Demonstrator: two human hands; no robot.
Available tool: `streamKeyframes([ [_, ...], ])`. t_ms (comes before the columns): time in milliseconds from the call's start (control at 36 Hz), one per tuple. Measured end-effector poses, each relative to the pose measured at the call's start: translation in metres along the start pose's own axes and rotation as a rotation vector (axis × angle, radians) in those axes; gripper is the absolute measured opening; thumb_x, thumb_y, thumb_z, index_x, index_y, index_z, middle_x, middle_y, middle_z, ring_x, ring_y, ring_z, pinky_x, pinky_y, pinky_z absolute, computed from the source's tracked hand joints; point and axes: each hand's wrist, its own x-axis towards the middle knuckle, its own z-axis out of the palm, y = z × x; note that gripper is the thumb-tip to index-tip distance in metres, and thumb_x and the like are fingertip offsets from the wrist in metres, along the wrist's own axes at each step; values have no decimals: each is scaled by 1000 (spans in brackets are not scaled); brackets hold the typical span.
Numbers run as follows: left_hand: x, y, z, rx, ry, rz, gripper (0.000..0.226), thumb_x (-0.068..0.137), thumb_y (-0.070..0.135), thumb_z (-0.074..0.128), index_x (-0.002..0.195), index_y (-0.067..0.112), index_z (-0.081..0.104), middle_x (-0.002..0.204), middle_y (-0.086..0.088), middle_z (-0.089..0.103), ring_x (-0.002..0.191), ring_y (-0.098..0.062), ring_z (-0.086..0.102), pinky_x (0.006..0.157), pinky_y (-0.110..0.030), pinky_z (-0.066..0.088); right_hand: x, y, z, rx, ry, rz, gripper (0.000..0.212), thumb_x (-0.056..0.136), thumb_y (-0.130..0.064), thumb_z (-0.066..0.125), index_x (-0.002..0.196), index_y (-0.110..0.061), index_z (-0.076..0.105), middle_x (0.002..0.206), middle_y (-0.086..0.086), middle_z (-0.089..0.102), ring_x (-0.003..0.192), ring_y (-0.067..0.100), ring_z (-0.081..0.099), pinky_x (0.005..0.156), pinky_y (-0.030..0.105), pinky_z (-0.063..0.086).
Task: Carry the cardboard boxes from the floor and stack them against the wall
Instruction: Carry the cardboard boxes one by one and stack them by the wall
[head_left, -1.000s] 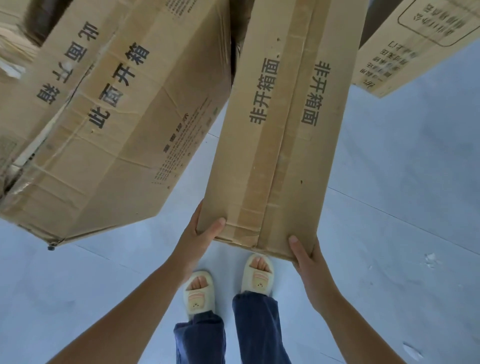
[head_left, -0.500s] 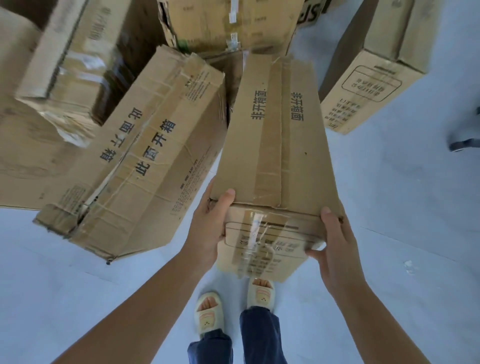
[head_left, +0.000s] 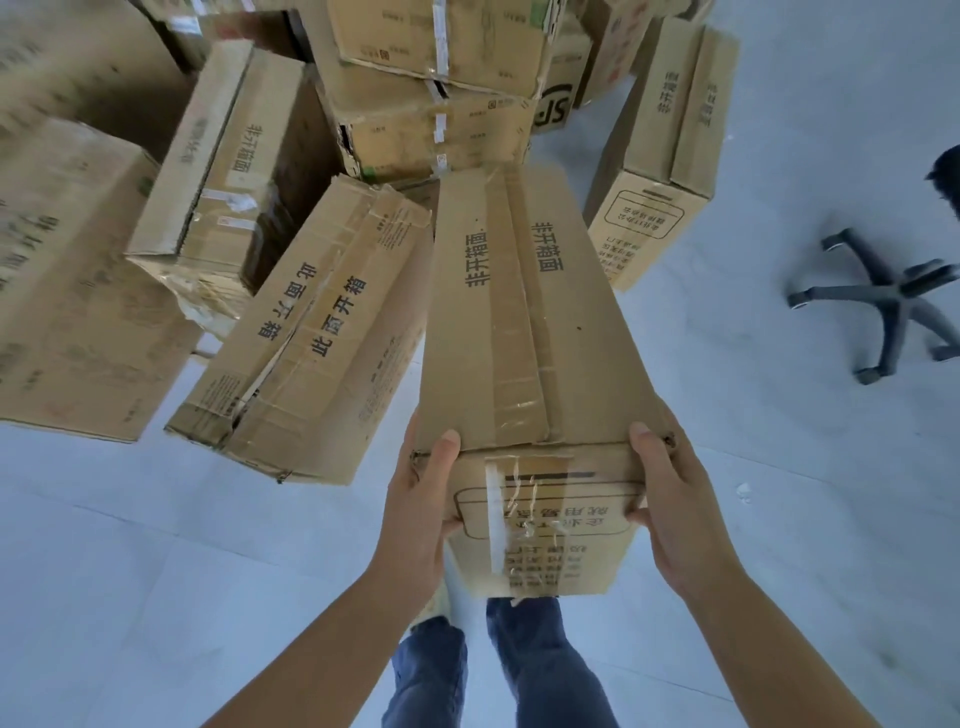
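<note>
Cardboard defines the head view: the long box (head_left: 524, 338) is held at its near end, the left hand (head_left: 421, 499) gripping one side and the right hand (head_left: 670, 499) the other. Its long axis runs straight ahead toward the box pile (head_left: 431, 104), both hands equally near.

- Matt brown corrugated cardboard on the held box (head_left: 524, 332), creased, with glossy clear tape (head_left: 498, 514) wrinkled along its end.
- Smooth pale floor (head_left: 156, 571), faintly sheened.
- Dark plastic-looking chair base (head_left: 883, 301).
</note>
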Motion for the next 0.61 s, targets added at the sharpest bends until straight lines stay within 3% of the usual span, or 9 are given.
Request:
streamKeyframes([
  [83, -33, -3, -4, 5, -10, 36, 34, 95, 29, 55, 128, 35, 53, 92, 19, 71, 79, 4, 67, 85, -43, 54, -29, -3, -10, 5, 16, -13, 33, 98, -32, 45, 131, -34, 50, 84, -26, 68, 71, -6, 64, 59, 21, 45],
  [167, -59, -6, -5, 2, -3, 31, 34, 94, 31, 56, 128, 32, 54, 105, 11, 69, 85, 0, 65, 81, -38, 54, -53, -4, -22, 20, 16, -27, 34, 98, -33, 47, 131, -34, 51, 98, -20, 68, 74, -8, 64, 65, 26, 44],
  [222, -75, -11, -3, -8, 11, 33, 35, 94, 33, 56, 129, 30, 54, 105, 10, 67, 91, -4, 62, 78, -37, 53, -66, -3, -33, 26, -7, -37, 31, 98, -33, 46, 129, -38, 51, 95, -26, 68, 74, -10, 63, 65, 27, 45],
  [278, -92, -20, 1, -19, 20, 47, 34, 94, 34, 55, 129, 31, 54, 104, 11, 66, 94, -6, 60, 79, -38, 52, -77, -1, -46, 29, -27, -49, 31, 98, -33, 47, 128, -41, 51, 93, -28, 67, 81, -6, 64, 65, 28, 45],
  [389, -129, -53, 18, -72, 31, 100, 34, 94, 35, 55, 128, 37, 52, 100, 17, 68, 94, -5, 62, 75, -36, 53, -91, 3, -81, 17, -77, -82, 34, 97, -34, 48, 130, -42, 50, 110, -17, 64, 95, 5, 61, 69, 32, 45],
  [500, -170, -94, 46, -125, 69, 180, 31, 94, 35, 55, 126, 38, 54, 94, 23, 69, 79, 6, 66, 69, -31, 53, -105, 8, -131, -23, -157, -128, 33, 97, -34, 48, 129, -41, 50, 103, -16, 65, 89, 8, 61, 65, 32, 44],
  [611, -213, -133, 75, -157, 118, 251, 34, 95, 34, 53, 129, 33, 53, 102, 10, 69, 76, 3, 67, 55, -21, 52, -122, 14, -183, -64, -217, -166, 31, 96, -35, 48, 126, -35, 54, 98, -8, 66, 78, 13, 59, 63, 34, 43],
])
